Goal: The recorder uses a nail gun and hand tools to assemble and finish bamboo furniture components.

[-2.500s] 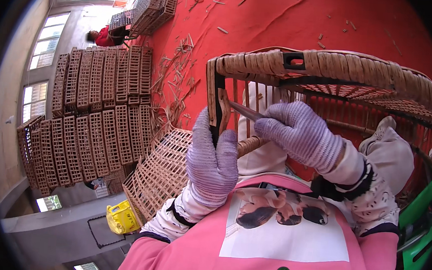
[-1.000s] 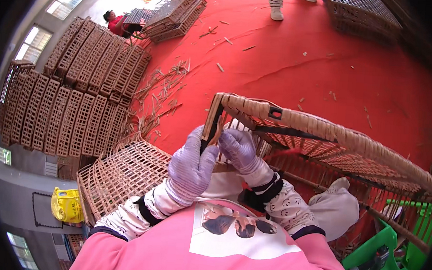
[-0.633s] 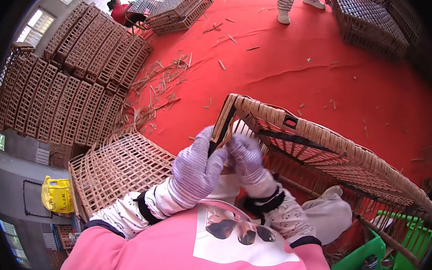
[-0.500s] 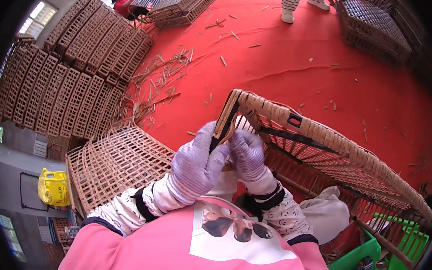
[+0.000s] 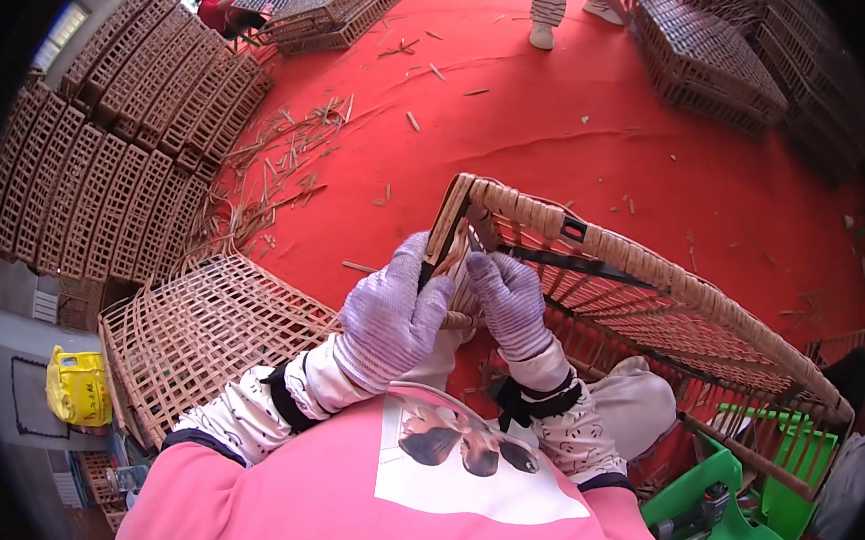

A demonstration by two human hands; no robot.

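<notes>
A wicker basket [image 5: 643, 268], its rim wrapped in rattan, stands tilted in front of me and stretches off to the right. My left hand [image 5: 389, 312], in a striped lilac knit glove, is closed around the near left edge of its frame, thumb toward me. Just right of that edge, my right hand [image 5: 509, 300], gloved alike, has its fingers pinched on a pale rattan strip [image 5: 460, 255] at the corner; its fingertips partly hide the strip. Dark bars run along the frame beneath the wrapped rim.
An open-weave wicker panel [image 5: 218, 325] lies at my left, with stacked wicker crates [image 5: 107, 187] behind. Cut scraps [image 5: 280, 159] litter the red floor covering [image 5: 523, 126]. A green plastic chair [image 5: 726, 521] holding a tool stands lower right. A yellow bag [image 5: 78, 386] sits far left. Other people are at the back.
My right hand has moved slightly right and down, away from the frame edge. The left hand keeps its grip. The whole view has shifted, so the background sits further left.
</notes>
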